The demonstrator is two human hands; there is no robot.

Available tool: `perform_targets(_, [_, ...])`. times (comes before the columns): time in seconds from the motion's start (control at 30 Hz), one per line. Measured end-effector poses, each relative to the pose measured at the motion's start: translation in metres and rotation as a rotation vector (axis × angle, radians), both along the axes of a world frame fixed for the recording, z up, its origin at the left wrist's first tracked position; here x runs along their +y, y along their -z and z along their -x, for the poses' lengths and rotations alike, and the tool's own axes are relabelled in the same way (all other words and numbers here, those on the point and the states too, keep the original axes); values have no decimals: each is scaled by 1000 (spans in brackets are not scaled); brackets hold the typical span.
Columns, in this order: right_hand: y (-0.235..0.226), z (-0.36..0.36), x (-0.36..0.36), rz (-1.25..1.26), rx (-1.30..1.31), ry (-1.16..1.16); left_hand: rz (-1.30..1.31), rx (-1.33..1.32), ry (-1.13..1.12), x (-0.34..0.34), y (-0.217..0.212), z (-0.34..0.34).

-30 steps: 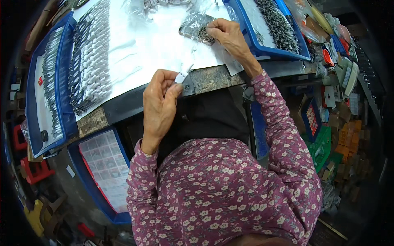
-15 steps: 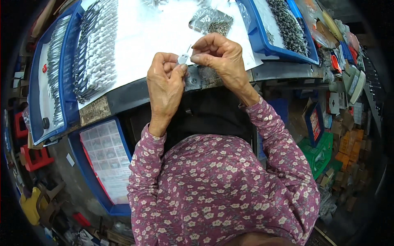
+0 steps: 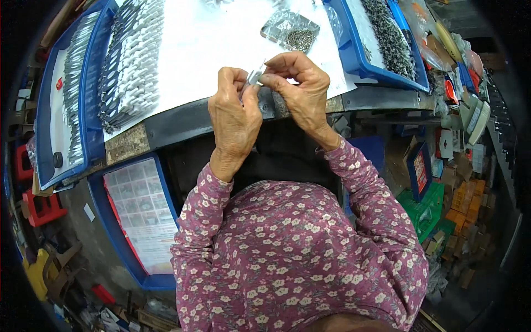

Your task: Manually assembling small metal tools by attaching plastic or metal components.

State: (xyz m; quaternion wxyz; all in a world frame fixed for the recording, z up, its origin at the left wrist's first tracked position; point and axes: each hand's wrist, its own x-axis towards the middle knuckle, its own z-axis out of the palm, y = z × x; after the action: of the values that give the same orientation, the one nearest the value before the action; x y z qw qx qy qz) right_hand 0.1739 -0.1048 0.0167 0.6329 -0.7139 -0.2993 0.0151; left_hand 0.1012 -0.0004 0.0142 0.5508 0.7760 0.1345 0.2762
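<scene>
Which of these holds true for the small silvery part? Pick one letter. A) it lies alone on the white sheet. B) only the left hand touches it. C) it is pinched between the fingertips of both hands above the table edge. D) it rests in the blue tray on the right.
C: the small silvery part sits between the fingertips of the left hand and the right hand, both raised over the table edge.

We see only a sliver of the small part (image 3: pixel 254 74) at upper centre; the fingers (image 3: pixel 243 91) of both hands cover most of it. The bag's (image 3: pixel 290 27) contents are too small to tell. The blue trays (image 3: pixel 83 105) are cut off at the top edge.
</scene>
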Motion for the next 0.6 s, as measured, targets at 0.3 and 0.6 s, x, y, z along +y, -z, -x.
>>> perform_targets(0.3, [3,1,-5,-21,72,-12,-69,-47,58,0,0,2])
perform_targets(0.6, [-8,-4,-16,25,236,-205,216,9,254,-1,-3,4])
